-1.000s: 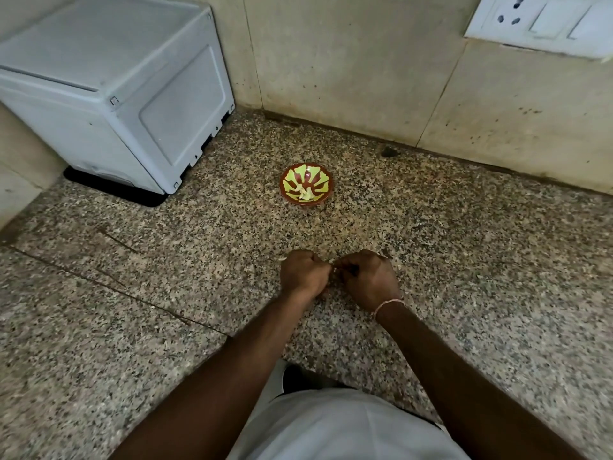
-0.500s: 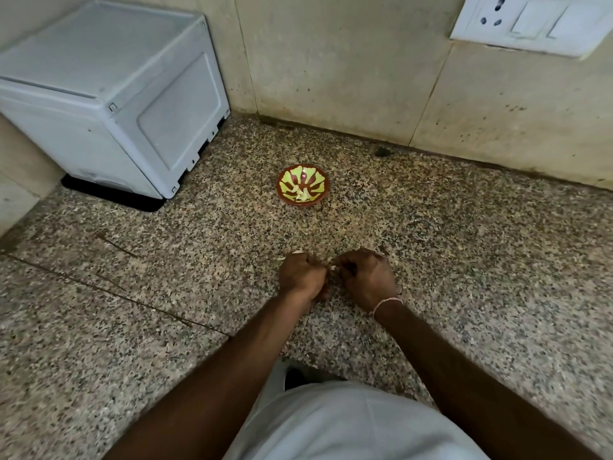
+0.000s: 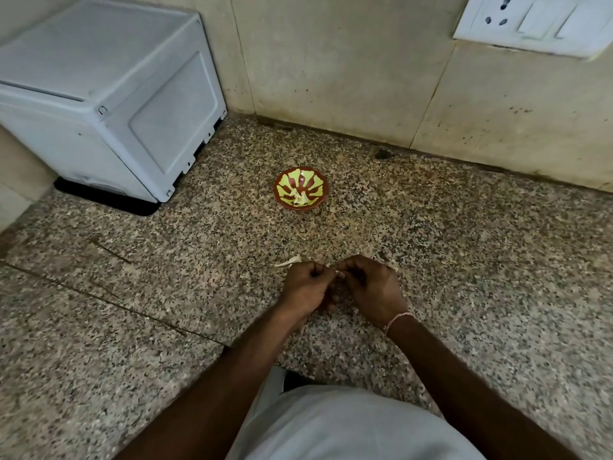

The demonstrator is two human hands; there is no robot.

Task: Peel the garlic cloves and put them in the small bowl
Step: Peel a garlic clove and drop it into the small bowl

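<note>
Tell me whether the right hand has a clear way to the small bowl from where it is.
Probably yes. Only bare counter lies between the right hand and the small bowl, though its fingers are busy pinching a garlic clove together with the left hand.

Little moved. A pale strip of garlic skin (image 3: pixel 288 262) came into view on the desk (image 3: pixel 464 260) at about eleven o'clock from the left hand (image 3: pixel 306 287). The right hand (image 3: pixel 371 287) opened slightly, its knuckles spread.

Speckled polished granite counter (image 3: pixel 464 260); glossy glazed small bowl (image 3: pixel 282 190); smooth white plastic appliance (image 3: pixel 109 94); matt, stained wall tiles (image 3: pixel 331 61)
</note>
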